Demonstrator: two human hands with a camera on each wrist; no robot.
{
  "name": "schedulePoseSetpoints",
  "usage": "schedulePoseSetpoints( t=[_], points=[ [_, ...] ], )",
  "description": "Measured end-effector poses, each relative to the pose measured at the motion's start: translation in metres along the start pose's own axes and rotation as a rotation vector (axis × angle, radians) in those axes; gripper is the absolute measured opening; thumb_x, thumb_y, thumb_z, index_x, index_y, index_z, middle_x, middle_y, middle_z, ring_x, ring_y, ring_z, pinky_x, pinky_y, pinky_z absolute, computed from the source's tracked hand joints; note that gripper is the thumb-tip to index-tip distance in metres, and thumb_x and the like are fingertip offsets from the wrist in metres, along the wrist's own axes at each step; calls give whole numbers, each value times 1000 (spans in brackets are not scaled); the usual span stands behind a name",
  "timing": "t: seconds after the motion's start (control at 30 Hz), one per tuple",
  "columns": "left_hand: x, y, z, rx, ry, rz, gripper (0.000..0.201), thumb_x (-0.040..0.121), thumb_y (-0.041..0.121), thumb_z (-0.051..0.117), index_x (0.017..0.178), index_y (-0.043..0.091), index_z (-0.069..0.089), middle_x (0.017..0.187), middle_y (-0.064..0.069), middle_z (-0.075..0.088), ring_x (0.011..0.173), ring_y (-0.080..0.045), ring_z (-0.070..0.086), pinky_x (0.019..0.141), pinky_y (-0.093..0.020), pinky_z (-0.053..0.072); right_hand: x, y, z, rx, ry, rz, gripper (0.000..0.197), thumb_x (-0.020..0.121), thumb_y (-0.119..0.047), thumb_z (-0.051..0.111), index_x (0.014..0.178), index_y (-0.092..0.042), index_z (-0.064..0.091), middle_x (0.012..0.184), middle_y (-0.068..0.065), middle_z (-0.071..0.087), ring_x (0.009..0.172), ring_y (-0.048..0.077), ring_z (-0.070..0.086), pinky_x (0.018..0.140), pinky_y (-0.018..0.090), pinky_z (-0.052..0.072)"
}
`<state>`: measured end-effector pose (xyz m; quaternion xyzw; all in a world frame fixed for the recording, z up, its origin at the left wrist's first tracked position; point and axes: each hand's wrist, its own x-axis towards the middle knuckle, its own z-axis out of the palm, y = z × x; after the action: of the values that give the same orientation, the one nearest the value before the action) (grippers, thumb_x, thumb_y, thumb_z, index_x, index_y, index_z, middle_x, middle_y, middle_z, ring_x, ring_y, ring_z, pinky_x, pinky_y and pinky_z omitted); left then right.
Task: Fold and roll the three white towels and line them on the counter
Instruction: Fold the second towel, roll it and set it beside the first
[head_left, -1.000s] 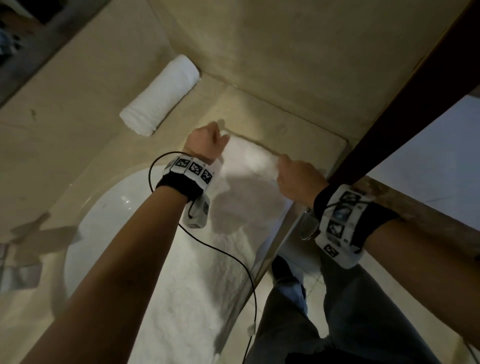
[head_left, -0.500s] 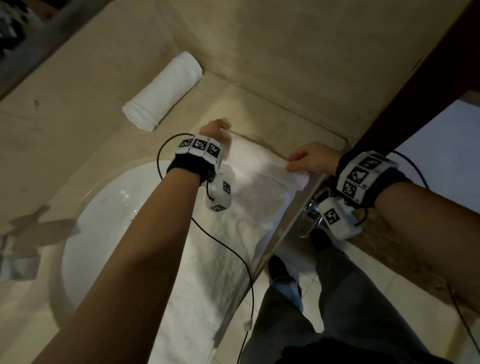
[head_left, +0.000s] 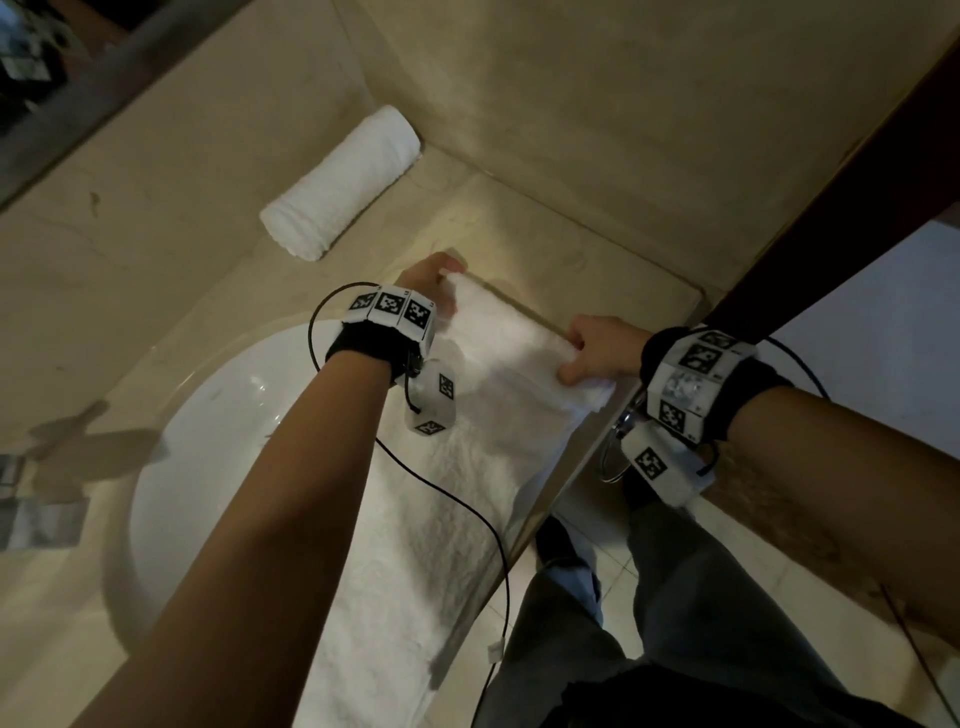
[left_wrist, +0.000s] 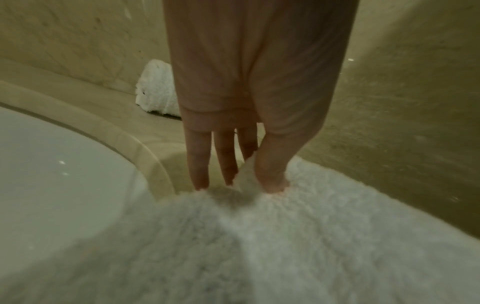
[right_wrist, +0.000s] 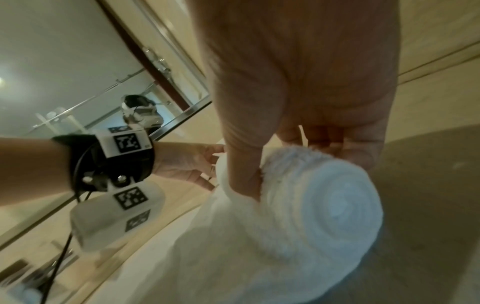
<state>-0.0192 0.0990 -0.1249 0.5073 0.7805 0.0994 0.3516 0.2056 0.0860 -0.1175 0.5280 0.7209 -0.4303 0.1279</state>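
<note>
A long folded white towel lies along the counter's front edge, its far end wound into a short roll. My left hand grips the roll's left end, thumb and fingers pinching the cloth. At the roll's right end my right hand holds on, thumb over the top and fingers behind. The right wrist view shows the roll's spiral end under my right hand, with the left hand beyond. A finished rolled towel lies at the back by the wall corner.
A white oval sink is set in the beige counter left of the towel. The counter's front edge runs close to my right wrist, with a chrome ring hanging below it. A dark door frame stands on the right, a mirror behind.
The towel's far end went from flat to a growing roll. Both hands moved out to the roll's ends and turned it toward me; my right hand now grips from the side.
</note>
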Motion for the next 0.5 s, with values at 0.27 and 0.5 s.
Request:
schedulePoseSetpoints(
  t=[0.27, 0.5],
  points=[
    [-24, -22, -1, 64, 10, 31, 47, 75, -12, 55, 105, 23, 44, 82, -2, 51, 61, -14, 46, 45, -18, 39, -8, -14, 28, -244, 59, -109, 46, 76, -24, 70, 110, -9, 42, 107, 14, 53, 87, 28, 52, 70, 31, 41],
    [-35, -41, 9, 85, -12, 52, 50, 76, -5, 57, 103, 21, 24, 67, -1, 40, 57, -19, 41, 56, -29, 35, -22, -30, 55, -535, 240, -157, 40, 89, -14, 54, 125, -8, 39, 114, 15, 55, 100, 33, 59, 73, 35, 44]
  ],
)
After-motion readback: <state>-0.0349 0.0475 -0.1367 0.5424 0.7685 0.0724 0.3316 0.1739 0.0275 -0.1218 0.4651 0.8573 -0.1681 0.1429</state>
